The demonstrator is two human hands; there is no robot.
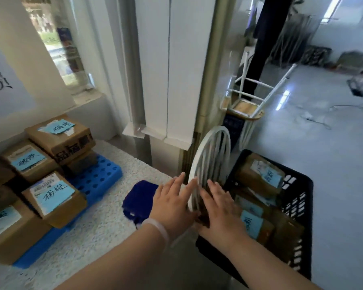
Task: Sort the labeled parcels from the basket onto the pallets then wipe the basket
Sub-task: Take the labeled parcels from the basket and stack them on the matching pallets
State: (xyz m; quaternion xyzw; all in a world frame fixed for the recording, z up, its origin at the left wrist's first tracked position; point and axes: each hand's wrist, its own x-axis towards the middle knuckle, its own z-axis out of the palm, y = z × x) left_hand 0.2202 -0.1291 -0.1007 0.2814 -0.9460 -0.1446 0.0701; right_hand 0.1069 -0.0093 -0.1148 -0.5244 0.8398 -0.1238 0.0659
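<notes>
A black plastic basket [296, 204] stands at the lower right and holds several brown cardboard parcels [260, 174] with light blue handwritten labels. My left hand [174, 204] and my right hand [220, 208] reach side by side toward the basket's near left corner, fingers straight. Both hands lie over the basket's edge by a white chair back [210, 164]; neither grips anything that I can see. On the left, a blue pallet [96, 178] carries several labeled parcels [55, 195] stacked in two layers.
A dark blue cloth [138, 199] lies on the speckled white surface between pallet and basket. A white column rises behind. An overturned stool [247, 105] rests beyond the chair. Grey floor spreads to the right. A paper sign hangs on the left wall.
</notes>
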